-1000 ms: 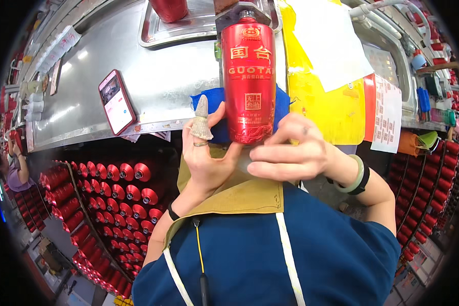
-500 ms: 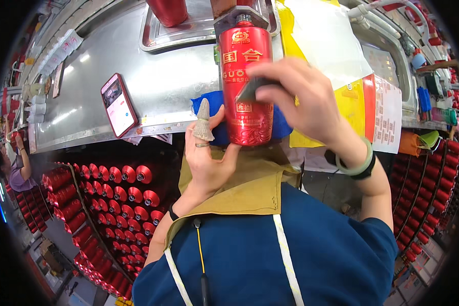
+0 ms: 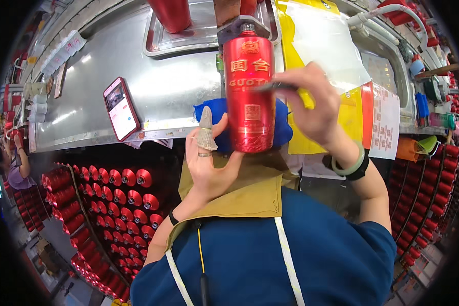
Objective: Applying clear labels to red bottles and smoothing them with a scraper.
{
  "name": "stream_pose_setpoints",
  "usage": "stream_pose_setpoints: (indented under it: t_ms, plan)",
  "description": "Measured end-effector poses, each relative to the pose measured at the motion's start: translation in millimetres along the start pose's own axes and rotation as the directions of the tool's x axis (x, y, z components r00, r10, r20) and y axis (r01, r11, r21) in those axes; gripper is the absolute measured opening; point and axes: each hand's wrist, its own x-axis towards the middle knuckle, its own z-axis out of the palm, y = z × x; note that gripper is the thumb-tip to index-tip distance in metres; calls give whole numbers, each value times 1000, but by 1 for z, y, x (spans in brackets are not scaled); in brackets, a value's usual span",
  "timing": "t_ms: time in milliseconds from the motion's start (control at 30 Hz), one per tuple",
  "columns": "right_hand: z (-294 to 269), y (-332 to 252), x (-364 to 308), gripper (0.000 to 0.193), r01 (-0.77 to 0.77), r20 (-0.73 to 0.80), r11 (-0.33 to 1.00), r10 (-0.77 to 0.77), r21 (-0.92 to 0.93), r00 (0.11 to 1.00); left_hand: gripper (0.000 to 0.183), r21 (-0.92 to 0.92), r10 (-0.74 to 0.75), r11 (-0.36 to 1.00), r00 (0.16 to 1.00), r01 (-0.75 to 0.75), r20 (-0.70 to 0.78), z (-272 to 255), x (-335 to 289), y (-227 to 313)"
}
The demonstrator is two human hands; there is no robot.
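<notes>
A glossy red bottle point(image 3: 250, 127) with gold lettering lies on its side, its neck against a metal holder point(image 3: 264, 33) at the far end and its base toward me. My left hand point(image 3: 209, 173) grips the base end, thumb at the bottom edge and fingers along the left side. One finger wears a pale ribbed finger cot point(image 3: 205, 133). My right hand point(image 3: 319, 104) pinches a thin, dark, flat scraper-like piece point(image 3: 280, 85), its tip over the bottle's middle just under the large lettering. Whether the tip touches the surface is unclear. Blue cloth point(image 3: 283, 122) lies under the bottle.
A phone point(image 3: 121, 109) lies on the metal bench at left. A metal tray point(image 3: 155, 48) with a red cup-like piece is behind. Yellow and white sheets point(image 3: 331, 56) cover the right. Racks of red bottles point(image 3: 120, 204) stand below on both sides. Another person point(image 3: 19, 173) works far left.
My right hand has shifted slightly right and turned, so the dark piece lies flatter and higher along the bottle. The bottle sits slightly lower in view; my left hand keeps its grip.
</notes>
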Motion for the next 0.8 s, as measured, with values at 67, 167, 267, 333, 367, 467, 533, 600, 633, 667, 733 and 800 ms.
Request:
stream_pose_setpoints:
  t_ms: [67, 167, 267, 333, 367, 467, 533, 600, 633, 667, 733, 800]
  plan:
    - [-8, 5, 2, 25, 115, 10, 975, -115, -192, 993, 70, -25, -28, 999, 998, 27, -61, 0, -2, 5]
    - [-7, -13, -23, 26, 402, 237, 915, -383, -40, 893, 66, -14, 11, 1000, 1000, -11, -16, -2, 0, 2]
    - [-6, -47, -20, 32, 333, 342, 939, -342, 85, 875, 65, -93, -50, 995, 998, 46, -44, 3, -5, -2]
    - [2, -41, -4, 27, 187, 260, 972, -146, -140, 955, 70, -46, -12, 999, 1000, 13, 15, -1, -1, -1]
    - [4, -29, 3, 25, 131, 148, 969, -101, -208, 984, 78, -91, -70, 993, 997, 72, 20, -1, 1, 2]
    - [-11, -11, 28, 29, 45, -103, 964, -75, -263, 992, 96, -243, -128, 957, 982, 159, 137, -7, 16, 12]
    - [-17, -24, 28, 23, -108, -211, 991, 89, -80, 973, 96, -357, -176, 906, 969, 229, 173, -2, 23, 11]
    - [-16, -21, 17, 20, -148, -219, 989, 143, -6, 965, 87, -552, -271, 756, 936, 351, 223, 9, 30, 13]
    - [-15, -20, 11, 21, -202, -215, 978, 210, 58, 954, 83, -578, -309, 697, 906, 423, 290, 11, 38, 17]
    - [-13, -20, 5, 21, -255, -206, 959, 276, 122, 939, 78, -596, -342, 633, 869, 494, 357, 10, 45, 23]
    - [-16, -17, -6, 22, -294, -214, 950, 311, 107, 926, 77, -624, -295, 620, 879, 475, 375, 9, 45, 19]
    - [-18, -16, -15, 23, -387, -232, 905, 421, 176, 877, 76, -650, -250, 607, 887, 457, 389, 6, 46, 16]
